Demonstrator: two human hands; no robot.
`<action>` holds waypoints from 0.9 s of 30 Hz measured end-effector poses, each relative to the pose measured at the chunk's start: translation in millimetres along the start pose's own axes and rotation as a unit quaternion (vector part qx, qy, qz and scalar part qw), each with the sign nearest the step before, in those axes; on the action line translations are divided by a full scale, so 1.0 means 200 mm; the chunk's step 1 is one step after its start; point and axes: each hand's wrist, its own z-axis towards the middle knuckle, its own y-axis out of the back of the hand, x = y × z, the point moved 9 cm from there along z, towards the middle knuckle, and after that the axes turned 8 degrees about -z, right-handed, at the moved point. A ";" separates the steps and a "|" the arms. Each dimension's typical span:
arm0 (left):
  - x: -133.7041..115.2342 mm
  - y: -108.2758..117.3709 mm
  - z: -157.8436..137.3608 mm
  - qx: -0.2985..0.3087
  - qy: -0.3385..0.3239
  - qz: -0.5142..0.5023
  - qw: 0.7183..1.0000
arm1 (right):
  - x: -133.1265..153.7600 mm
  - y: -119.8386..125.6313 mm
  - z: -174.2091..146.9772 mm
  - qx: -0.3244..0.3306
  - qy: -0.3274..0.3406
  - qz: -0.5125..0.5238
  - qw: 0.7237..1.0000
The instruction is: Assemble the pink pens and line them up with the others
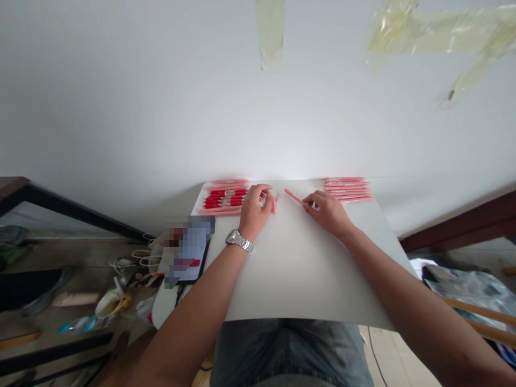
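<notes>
My left hand [256, 207], with a metal watch on its wrist, is over the middle of the table, its fingers closed around a short pink piece [274, 205] that looks like a pen part. Between the thumb and fingers of my right hand [325, 211] is a slim pink pen barrel [293, 196], tilted up toward the left. A small gap separates the two pink parts. Beside my left hand lie several red pens [223, 200] with pale pink pieces [220, 211] around them. A row of pink pen barrels [347, 189] lies just beyond my right hand.
The white table [302, 274] stands against a wall [258, 118]. A phone [191, 250], partly blurred out, rests at its left edge. On the floor to the left are a cup [109, 303], a plastic bottle [78, 325] and cables. A plastic bag [467, 287] is at the right.
</notes>
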 end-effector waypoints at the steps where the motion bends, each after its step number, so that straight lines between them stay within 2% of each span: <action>1: 0.00 0.00 0.00 -0.002 0.002 0.007 1.000 | 0.00 0.00 0.00 0.004 -0.001 -0.002 1.000; 14: 0.03 0.05 0.01 -0.021 0.084 0.003 0.996 | -0.01 -0.04 -0.01 0.041 -0.015 0.024 0.999; 27: 0.09 0.11 0.01 -0.061 0.110 0.010 0.992 | -0.03 -0.03 -0.01 0.036 -0.034 0.052 0.997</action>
